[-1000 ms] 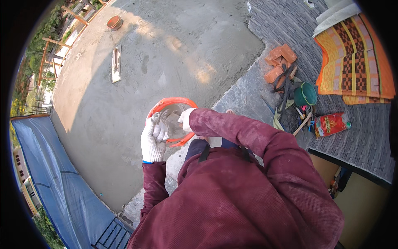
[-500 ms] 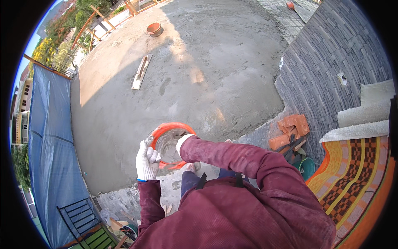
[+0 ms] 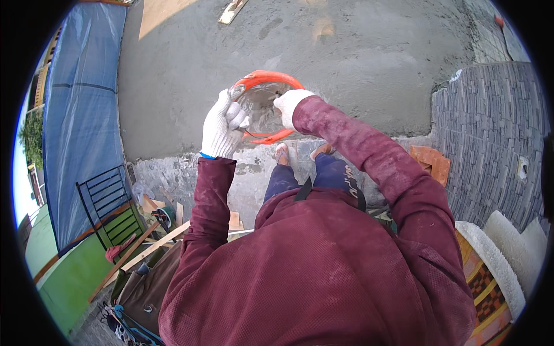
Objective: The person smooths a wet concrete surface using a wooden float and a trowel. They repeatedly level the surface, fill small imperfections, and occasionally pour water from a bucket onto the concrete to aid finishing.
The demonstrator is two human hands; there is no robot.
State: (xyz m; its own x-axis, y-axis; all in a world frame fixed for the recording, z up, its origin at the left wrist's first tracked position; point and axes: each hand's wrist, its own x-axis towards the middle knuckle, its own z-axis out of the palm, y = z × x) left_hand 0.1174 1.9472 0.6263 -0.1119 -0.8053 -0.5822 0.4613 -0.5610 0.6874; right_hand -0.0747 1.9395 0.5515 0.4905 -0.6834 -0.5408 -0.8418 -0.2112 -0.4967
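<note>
An orange bucket (image 3: 265, 76) of wet grey mix hangs in front of me, above my bare feet (image 3: 282, 153). My gloved left hand (image 3: 223, 126) is closed on the bucket's thin wire handle at its left side. My gloved right hand (image 3: 291, 108) is closed over the right part of the bucket's opening, on something mostly hidden by the hand and the mix. Beyond lies a grey cement surface (image 3: 369, 57) with a long float (image 3: 232, 10) on it, cut off by the top edge.
At left are a blue tarp (image 3: 81, 144), black railing (image 3: 101, 199), green panel (image 3: 66, 282), loose wood strips (image 3: 156, 248) and bags (image 3: 144, 294). At right are a grey tiled surface (image 3: 485, 132), orange bricks (image 3: 431, 162) and rolled pale material with patterned fabric (image 3: 482, 277).
The view has swung, so the float and floor sit higher and more of the left-side clutter shows. Both hands and the bucket appear higher in view, with both hands still closed.
</note>
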